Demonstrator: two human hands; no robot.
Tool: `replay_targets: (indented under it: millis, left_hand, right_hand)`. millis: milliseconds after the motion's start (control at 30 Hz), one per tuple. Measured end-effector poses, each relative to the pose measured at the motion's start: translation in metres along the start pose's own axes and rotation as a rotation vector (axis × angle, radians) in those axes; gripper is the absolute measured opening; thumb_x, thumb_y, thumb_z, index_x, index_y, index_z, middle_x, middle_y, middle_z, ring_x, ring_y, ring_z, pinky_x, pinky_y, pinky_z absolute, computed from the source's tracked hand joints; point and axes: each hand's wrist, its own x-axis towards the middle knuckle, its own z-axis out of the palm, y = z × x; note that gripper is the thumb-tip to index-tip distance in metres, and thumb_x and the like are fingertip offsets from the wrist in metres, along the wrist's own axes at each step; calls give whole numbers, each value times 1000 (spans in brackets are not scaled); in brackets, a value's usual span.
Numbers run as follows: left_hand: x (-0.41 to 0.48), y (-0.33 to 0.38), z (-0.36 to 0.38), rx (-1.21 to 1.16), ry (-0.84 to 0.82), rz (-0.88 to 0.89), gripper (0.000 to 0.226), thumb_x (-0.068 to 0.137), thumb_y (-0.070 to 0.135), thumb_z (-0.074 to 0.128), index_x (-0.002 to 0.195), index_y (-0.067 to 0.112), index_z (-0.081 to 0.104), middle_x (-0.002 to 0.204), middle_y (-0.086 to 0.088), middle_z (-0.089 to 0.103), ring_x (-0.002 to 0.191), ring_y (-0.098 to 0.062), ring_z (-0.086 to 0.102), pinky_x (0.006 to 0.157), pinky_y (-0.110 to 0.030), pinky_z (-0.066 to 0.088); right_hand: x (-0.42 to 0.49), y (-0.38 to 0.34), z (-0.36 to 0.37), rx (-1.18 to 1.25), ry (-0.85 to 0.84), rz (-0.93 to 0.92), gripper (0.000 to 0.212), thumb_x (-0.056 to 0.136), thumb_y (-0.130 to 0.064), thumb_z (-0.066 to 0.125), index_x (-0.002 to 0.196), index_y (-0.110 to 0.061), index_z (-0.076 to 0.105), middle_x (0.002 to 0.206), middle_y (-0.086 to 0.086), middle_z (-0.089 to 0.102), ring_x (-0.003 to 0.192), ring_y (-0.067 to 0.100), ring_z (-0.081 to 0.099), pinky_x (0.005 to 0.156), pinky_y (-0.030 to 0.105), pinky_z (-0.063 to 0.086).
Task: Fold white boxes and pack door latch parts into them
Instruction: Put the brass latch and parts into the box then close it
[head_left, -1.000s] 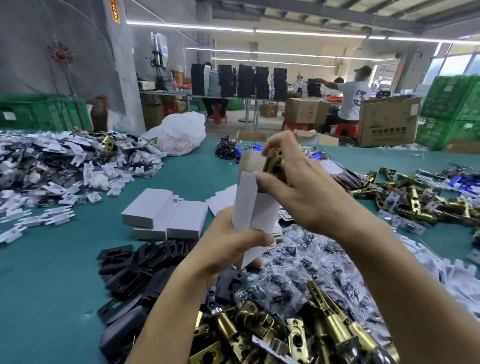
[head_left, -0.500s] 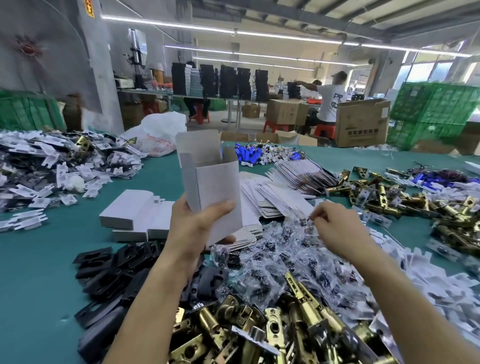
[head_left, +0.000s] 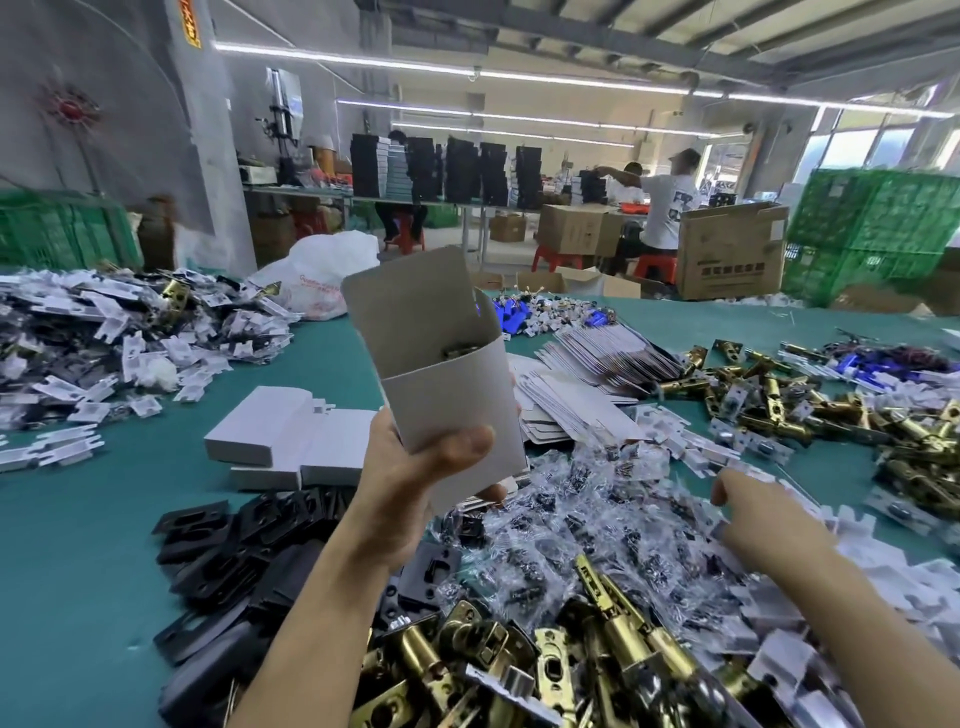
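So, far left of the white box, a heap of white plastic pieces runs off the frame edge. A bare strip of green table lies open below the heap. Just left of the box sit closed white boxes, with black plates below them. The left hand grips the box's lower end, thumb across its front. The top flap stands open and a brass latch shows inside. Clear screw bags spread below and right of the box. The right hand hangs low over them, well right of the box, too blurred to tell its grip. Loose brass latches lie far right.
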Motion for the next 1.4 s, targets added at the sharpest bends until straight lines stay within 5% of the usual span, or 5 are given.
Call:
replay_targets:
  millis: [200,600,867,1067,1400]
  left_hand:
    - [1,-2,1,18,112,66,36,61,30,74,98,33,78,104,-5,72,92,-24,71,57,-44,61]
    - [5,-20,2,352,210,-87,48,56,40,77,101,22,70,90,-8,67,75,-19,67,54,-29,56]
    - [6,-24,2,355,230,-89,33,65,22,77,97,23,70,85,-2,67,70,-14,66,54,-27,55]
    - [9,-27,1,497,273,-109,39,66,23,73,104,31,67,83,10,63,78,-24,63,62,-59,58]
    - [9,-33,-1,618,271,-175,37,63,30,71,98,35,65,79,15,61,74,-22,57,64,-61,57]
  right_hand:
    - [-14,-18,-22,137,220,92,12,92,-10,56,98,-20,61,89,7,57,72,28,57,66,37,52]
    - [-85,-147,-129,1020,738,-726,33,83,-2,73,109,-17,61,66,-14,61,59,2,64,54,12,51]
    - [-85,-182,-130,578,894,-760,5,86,-10,64,89,-13,62,75,4,68,65,33,63,54,43,52]
    - [-76,-176,-128,392,626,-562,17,87,-32,71,84,-17,63,84,8,67,78,34,62,65,39,53]
    - [-52,-175,-139,253,171,-640,17,93,-24,61,98,-15,75,98,15,68,90,32,60,80,40,55]
